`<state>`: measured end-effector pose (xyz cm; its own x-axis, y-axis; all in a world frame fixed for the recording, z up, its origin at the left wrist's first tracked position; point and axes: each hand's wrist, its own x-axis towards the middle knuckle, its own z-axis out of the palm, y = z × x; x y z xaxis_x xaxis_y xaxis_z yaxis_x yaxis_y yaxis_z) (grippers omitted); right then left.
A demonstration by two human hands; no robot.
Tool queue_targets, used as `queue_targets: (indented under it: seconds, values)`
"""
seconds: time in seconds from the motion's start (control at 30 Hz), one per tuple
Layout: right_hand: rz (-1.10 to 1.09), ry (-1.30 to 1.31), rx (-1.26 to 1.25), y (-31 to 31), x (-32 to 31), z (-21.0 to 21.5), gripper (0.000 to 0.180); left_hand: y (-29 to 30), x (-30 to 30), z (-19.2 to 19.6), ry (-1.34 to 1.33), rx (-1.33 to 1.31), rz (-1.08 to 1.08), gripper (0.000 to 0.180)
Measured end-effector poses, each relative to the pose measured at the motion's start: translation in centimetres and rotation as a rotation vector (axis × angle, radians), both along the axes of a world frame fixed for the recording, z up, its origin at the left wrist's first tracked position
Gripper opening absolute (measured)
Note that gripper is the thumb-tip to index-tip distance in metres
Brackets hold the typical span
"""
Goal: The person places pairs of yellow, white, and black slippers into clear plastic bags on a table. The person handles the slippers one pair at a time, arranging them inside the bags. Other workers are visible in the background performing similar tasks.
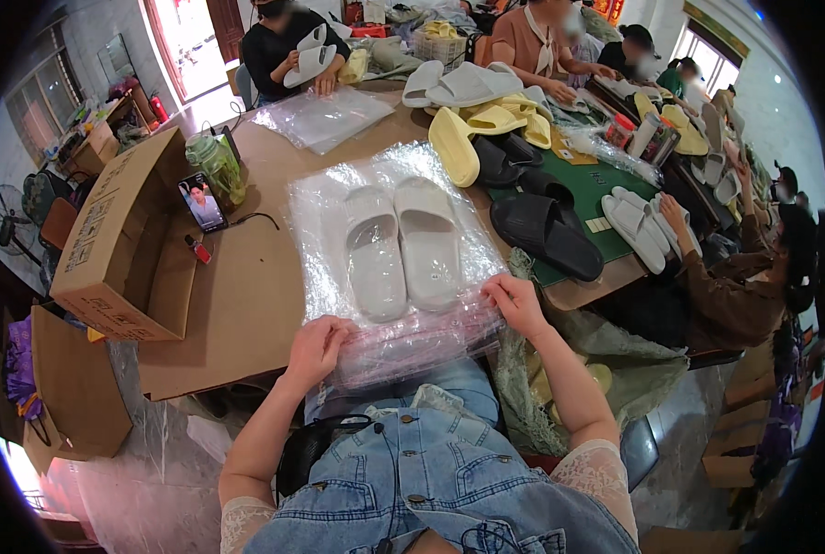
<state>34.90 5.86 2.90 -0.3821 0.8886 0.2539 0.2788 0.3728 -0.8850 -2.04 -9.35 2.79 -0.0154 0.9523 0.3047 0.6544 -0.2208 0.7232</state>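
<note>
A pair of light grey slippers [428, 247] lies side by side in front of me, toes pointing away, on a stack of clear plastic bags [325, 222]. Glare on the film makes it hard to tell whether the pair is inside the top bag or on it. With my left hand [322, 349] I pinch the near left corner of the bag, fingers pressed together. At the near right corner, my right hand [516, 303] grips the film in the same way. A pinkish strip runs along the bag's near edge, between my hands.
An open cardboard box [121, 240] stands at left, with a propped phone [202, 202] and a green-filled jar [216, 168] beside it. Black slippers [546, 235] and yellow slippers [454, 148] crowd the right. More bags [325, 120] lie ahead; several people work around the table.
</note>
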Motion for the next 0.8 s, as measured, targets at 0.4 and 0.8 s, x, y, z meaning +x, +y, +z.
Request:
queue_targets:
  seconds: [0.4,0.8]
  values:
    - [-0.466,-0.219,0.209,4.2,-6.7,-1.0,0.025,5.8,0.4,0.9,-0.114,-0.022,0.433,0.012]
    - [-0.549,-0.221,0.243,3.3,-7.4,-2.1,0.024,7.4,6.7,0.8,0.509,0.350,-0.157,0.047]
